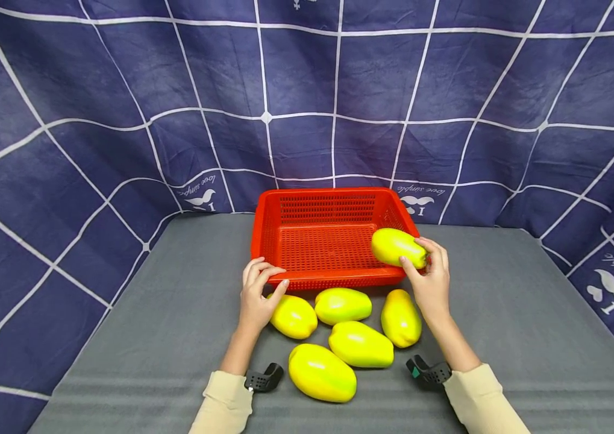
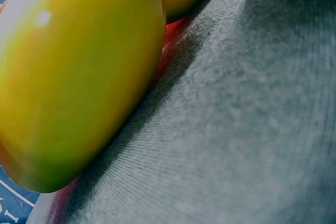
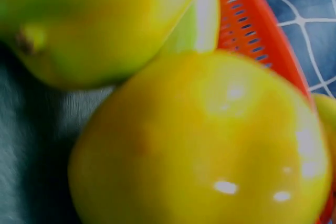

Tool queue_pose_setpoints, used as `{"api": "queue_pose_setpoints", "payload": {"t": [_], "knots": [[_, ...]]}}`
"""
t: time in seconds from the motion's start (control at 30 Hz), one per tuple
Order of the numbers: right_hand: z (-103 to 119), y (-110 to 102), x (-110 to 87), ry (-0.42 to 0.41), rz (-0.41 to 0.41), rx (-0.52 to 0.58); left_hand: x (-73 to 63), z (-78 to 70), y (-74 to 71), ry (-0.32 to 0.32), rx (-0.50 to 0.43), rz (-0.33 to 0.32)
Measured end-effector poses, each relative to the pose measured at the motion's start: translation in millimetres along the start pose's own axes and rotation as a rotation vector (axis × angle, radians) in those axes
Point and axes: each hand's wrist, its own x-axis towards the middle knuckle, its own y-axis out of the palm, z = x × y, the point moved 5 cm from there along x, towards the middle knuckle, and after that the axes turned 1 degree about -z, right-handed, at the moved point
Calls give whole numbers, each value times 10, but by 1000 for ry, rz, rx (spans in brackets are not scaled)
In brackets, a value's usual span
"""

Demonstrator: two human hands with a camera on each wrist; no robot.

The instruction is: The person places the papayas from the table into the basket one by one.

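Note:
Above the right front corner of the red plastic basket, my right hand holds a yellow-green papaya between thumb and fingers. My left hand rests at the basket's left front corner, its fingers over the rim and its thumb close to the front wall. Just beside that thumb lies a papaya, partly covered by the hand. Neither wrist view shows fingers. A papaya fills much of the left wrist view, and a blurred papaya fills much of the right wrist view.
More papayas lie on the grey cloth in front of the basket: one near its wall, one at the right, one in the middle and one nearest me. A blue gridded curtain hangs behind.

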Motion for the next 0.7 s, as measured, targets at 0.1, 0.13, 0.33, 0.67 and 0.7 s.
{"api": "queue_pose_setpoints", "payload": {"t": [0.1, 0.13, 0.33, 0.67, 0.7], "knots": [[-7, 91, 40, -68, 74, -170, -2, 7, 6, 5, -4, -8], [-12, 116, 50, -77, 103, -224, -3, 7, 5, 5, -5, -9], [-41, 192, 87, -51, 244, -397, -17, 18, 4, -10, -2, -3], [-27, 226, 5, -160, 286, -484, -21, 8, 2, -11, -3, -4], [-22, 218, -4, -158, 280, -473, -20, 5, 3, -8, -3, -4]]}}
